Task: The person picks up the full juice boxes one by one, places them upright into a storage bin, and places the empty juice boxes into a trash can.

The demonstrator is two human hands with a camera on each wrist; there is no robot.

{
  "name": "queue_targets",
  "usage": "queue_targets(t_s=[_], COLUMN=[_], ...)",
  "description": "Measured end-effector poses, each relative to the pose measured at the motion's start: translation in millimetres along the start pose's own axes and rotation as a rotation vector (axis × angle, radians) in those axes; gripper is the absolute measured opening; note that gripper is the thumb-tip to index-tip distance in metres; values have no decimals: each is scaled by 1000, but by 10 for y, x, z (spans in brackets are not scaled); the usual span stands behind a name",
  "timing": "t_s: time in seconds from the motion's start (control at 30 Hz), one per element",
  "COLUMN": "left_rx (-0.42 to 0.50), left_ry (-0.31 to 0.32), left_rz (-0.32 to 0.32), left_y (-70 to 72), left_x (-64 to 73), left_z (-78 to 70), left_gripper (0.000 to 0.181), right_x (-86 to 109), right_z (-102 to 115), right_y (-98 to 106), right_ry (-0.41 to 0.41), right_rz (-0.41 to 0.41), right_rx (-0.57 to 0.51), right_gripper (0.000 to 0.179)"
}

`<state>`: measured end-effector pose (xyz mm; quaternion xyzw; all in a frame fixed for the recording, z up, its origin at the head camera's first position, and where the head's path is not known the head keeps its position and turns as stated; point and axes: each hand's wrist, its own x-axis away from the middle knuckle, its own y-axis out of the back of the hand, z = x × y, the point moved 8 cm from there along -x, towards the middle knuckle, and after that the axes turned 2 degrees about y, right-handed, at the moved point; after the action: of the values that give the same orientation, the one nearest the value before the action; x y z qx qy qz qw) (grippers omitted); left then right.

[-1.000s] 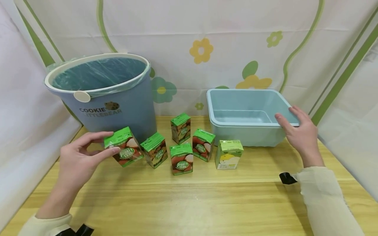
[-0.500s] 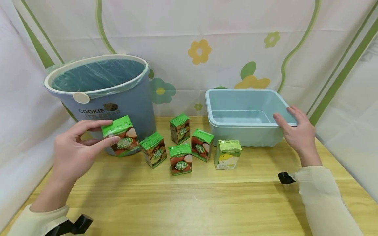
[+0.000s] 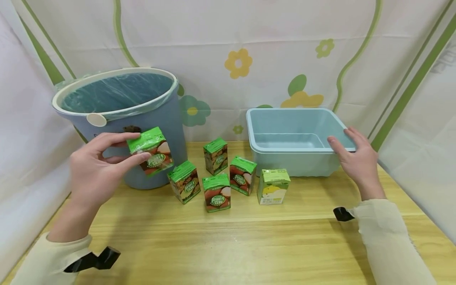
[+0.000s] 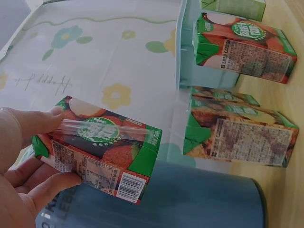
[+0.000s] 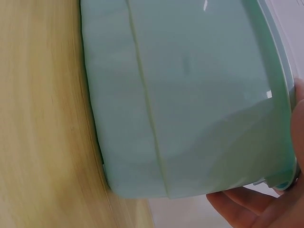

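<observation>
My left hand (image 3: 94, 168) pinches a red juice box (image 3: 155, 154) with a green top between thumb and fingers, tilted and raised in front of the blue bucket. In the left wrist view, a clear wrapped straw lies along the face of that juice box (image 4: 102, 135), and a barcode shows near one end. My right hand (image 3: 360, 168) grips the right front corner of a light blue plastic bin (image 3: 295, 163), thumb over the rim. The right wrist view shows the bin's outer wall (image 5: 190, 114) close up, with fingers at its edge.
The tall blue bucket (image 3: 176, 126), lined with a clear bag, stands at the back left. Between the containers stand two brown juice boxes (image 3: 185, 183), two more red juice boxes (image 3: 216, 196) and a pale green pear-picture box (image 3: 273, 187). A flowered cloth (image 3: 210, 27) hangs behind the wooden table (image 3: 228, 245).
My left hand has lifted the red juice box up from near the table, to in front of the bucket's lettering. My right hand keeps its grip on the bin's corner.
</observation>
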<state>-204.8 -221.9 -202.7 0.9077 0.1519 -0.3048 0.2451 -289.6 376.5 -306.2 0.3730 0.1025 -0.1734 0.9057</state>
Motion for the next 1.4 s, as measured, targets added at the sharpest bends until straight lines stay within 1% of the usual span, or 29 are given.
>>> queue_targets(t_s=[0.17,0.33,0.5,0.6,0.73,0.87,0.93,1.03,1.13,1.27,1.4], left_rx=[9,59,116,121,105,94,92,114,172,280,369], left_ry=[-19,-37,-54,-49,-28,14,57,130,197,273,328], left_rz=[7,23,48,69,91,90,90,98,114,141,155], left_y=[-111,-259,-458,-594,-778,-952,-1039,-1171,-1295,-1439,-1561], left_x=[-59,-120,-169,-201,-256,-331,-364,-399,-423,-442,-452], left_z=[-85,-186,-253,-259,-261,-275,-274,-259,-246,-237,-250], left_gripper=[43,43,42,40,39,38,38,38,39,40,40], right_x=[-2,1,-1,-3,0,10,13,11,7,4,-2], right_z=[-2,9,13,14,16,11,6,0,-1,-1,-2], right_y=[-6,1,-6,-10,-9,-3,2,9,11,4,-5], right_ry=[5,10,9,8,5,-4,-11,-15,-12,-11,-11], right_rz=[-4,-10,-5,-6,-10,-9,-8,-11,-12,-9,-8], right_rx=[2,0,0,0,1,-1,-5,-10,-11,-14,-18], right_gripper=[85,84,84,84,84,85,85,85,84,84,84])
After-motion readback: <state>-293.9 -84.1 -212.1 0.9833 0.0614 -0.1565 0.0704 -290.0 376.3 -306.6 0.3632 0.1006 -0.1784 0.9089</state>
